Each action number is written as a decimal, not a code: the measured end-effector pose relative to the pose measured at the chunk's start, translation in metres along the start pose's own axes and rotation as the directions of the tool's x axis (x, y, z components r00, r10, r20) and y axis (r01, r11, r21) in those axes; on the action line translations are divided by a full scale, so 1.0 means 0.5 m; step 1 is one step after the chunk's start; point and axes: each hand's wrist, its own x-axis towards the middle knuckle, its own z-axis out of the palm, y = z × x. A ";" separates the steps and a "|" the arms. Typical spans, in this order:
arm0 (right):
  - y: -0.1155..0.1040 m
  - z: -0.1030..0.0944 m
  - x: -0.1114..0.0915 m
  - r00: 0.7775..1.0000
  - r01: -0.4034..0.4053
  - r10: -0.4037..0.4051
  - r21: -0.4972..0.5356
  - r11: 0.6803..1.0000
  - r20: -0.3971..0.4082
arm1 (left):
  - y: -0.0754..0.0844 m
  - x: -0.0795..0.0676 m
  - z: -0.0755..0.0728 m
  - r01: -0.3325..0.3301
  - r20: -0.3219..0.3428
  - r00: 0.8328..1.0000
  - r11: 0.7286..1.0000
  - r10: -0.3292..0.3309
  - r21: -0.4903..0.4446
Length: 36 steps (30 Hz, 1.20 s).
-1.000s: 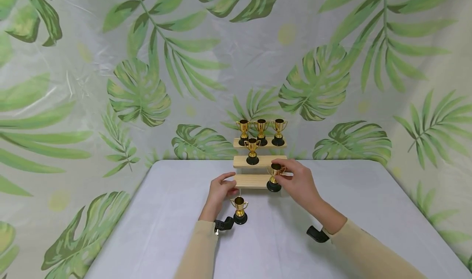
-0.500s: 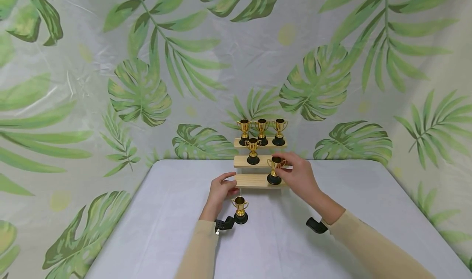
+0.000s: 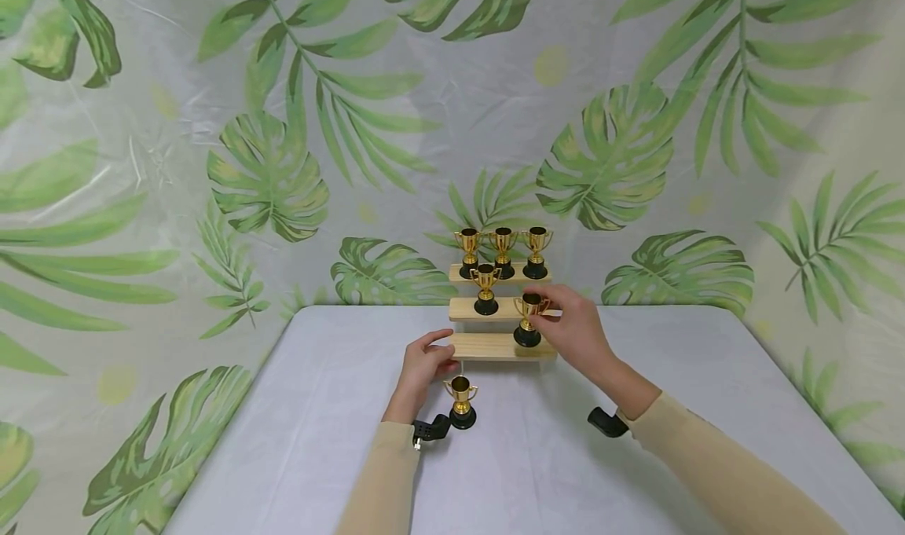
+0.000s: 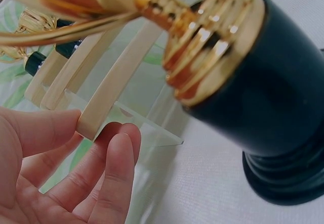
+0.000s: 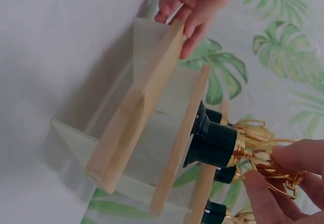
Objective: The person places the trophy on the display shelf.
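My right hand (image 3: 574, 323) pinches a small gold trophy (image 3: 527, 335) with a black base by its cup, thumb and fingers around it. The trophy is upright, its base overlapping the lower and middle boards in the head view; in the right wrist view its base (image 5: 217, 142) is close to the middle board (image 5: 181, 138). My left hand (image 3: 423, 368) holds the left end of the lowest wooden board (image 3: 488, 346), thumb on top and fingers beneath. Another gold trophy (image 3: 462, 415) stands on the table in front of the stand.
The stepped stand has clear side panels (image 5: 76, 135). Its middle board bears one trophy (image 3: 485, 287) towards the left, and the top board bears three, the rightmost trophy (image 3: 536, 252) among them. A leaf-print backdrop (image 3: 396, 166) hangs behind the white table (image 3: 339, 409).
My right hand has lifted the trophy up and back, from the lowest board's front edge towards the middle board. My left hand has stayed at the lowest board's end.
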 end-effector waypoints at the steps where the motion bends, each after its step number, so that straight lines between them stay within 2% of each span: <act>1: -0.001 -0.001 0.001 1.000 -0.002 0.002 0.000 1.000 0.001 | 0.000 0.001 0.000 0.001 0.002 1.000 1.000 -0.001 0.000; 7: -0.009 -0.004 0.009 1.000 0.001 -0.001 0.016 1.000 0.008 | 0.003 0.001 0.000 0.013 0.006 1.000 1.000 -0.013 0.005; 20: -0.014 -0.007 0.028 1.000 0.014 -0.014 -0.018 1.000 0.010 | 0.009 -0.005 -0.002 0.003 -0.007 1.000 1.000 -0.003 0.000; 29: -0.006 -0.005 0.044 1.000 0.012 -0.011 -0.026 1.000 0.013 | 0.008 -0.006 0.000 -0.026 -0.016 1.000 1.000 0.026 -0.008; 36: 0.002 -0.003 0.062 1.000 0.020 -0.020 -0.034 0.999 0.016 | 0.009 -0.006 0.000 -0.022 -0.017 1.000 1.000 0.022 -0.009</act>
